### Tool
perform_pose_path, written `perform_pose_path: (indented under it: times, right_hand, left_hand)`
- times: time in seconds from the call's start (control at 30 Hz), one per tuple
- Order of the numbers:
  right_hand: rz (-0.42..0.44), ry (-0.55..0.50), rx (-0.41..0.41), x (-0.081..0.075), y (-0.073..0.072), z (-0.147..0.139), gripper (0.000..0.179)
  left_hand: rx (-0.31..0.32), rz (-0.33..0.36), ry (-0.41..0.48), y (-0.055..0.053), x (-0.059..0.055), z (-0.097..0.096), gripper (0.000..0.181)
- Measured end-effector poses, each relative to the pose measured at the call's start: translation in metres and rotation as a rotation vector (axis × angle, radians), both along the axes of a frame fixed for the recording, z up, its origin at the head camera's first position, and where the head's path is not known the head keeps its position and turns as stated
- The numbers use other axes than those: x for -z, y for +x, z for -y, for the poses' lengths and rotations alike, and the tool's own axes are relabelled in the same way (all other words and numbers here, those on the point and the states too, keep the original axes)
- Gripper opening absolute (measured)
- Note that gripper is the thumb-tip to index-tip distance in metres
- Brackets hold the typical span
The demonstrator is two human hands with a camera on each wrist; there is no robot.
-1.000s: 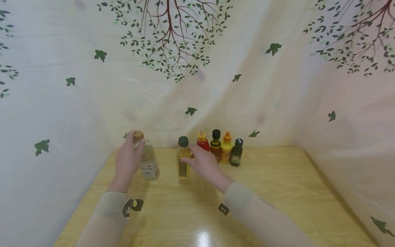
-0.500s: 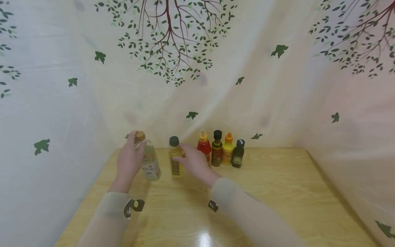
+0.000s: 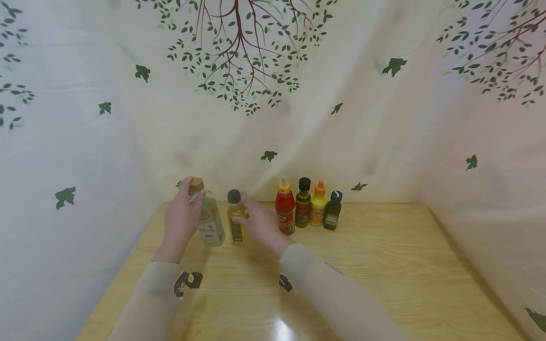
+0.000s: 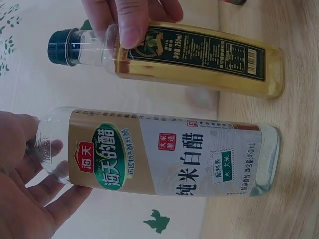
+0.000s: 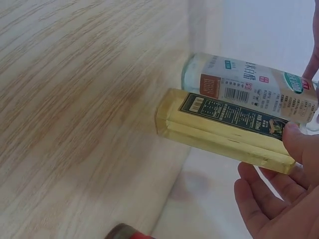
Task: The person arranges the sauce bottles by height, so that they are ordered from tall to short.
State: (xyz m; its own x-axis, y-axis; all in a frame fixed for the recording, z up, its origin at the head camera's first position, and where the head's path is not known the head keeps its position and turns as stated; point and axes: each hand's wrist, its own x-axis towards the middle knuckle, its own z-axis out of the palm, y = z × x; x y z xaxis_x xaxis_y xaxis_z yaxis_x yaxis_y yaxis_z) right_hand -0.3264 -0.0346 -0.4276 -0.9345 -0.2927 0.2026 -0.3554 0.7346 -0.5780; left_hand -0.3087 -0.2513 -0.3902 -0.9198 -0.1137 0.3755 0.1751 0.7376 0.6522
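Note:
At the left of the head view, my left hand (image 3: 182, 218) grips a clear glass bottle of white rice vinegar (image 4: 164, 154) by its neck. The vinegar bottle stands upright on the table; its label is cream, gold and green. Just to its right, my right hand (image 3: 261, 222) holds a smaller bottle of yellow oil (image 4: 199, 55) with a dark green cap and a dark label. Thumb and fingers close around the oil bottle's upper part. A narrow gap separates the two bottles in the head view. Whether the oil bottle's base touches the table I cannot tell.
Right of my right hand stand a red sauce bottle (image 3: 285, 210), a dark bottle with a black cap (image 3: 303, 208), a yellow squeeze bottle (image 3: 318, 208) and a small dark green bottle (image 3: 332, 213). A patterned curtain (image 3: 273, 132) hangs behind the wooden table (image 3: 362, 270).
My right hand has brought the oil bottle leftward, close to the vinegar bottle, uncovering the red sauce bottle. My left hand keeps its hold on the vinegar bottle in about the same place.

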Motion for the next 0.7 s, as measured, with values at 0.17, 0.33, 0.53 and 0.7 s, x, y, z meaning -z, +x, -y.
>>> perform_pose_path:
  times: [0.17,0.33,0.53,0.7]
  right_hand:
    - [0.003,0.021,0.003,0.001,-0.001,0.004,0.054]
    - [0.006,0.024,0.005,0.0,0.001,0.006,0.057]
    - [0.014,0.029,-0.024,-0.001,0.005,0.01,0.057]
    - [0.032,0.012,-0.047,0.001,0.007,0.014,0.058]
  left_hand:
    - [-0.011,0.002,-0.018,-0.001,-0.001,-0.003,0.054]
    - [-0.011,-0.017,-0.031,-0.001,-0.001,-0.007,0.053]
    - [-0.02,-0.007,-0.022,0.004,-0.001,-0.006,0.054]
    - [-0.023,-0.001,-0.02,0.008,-0.003,-0.003,0.055]
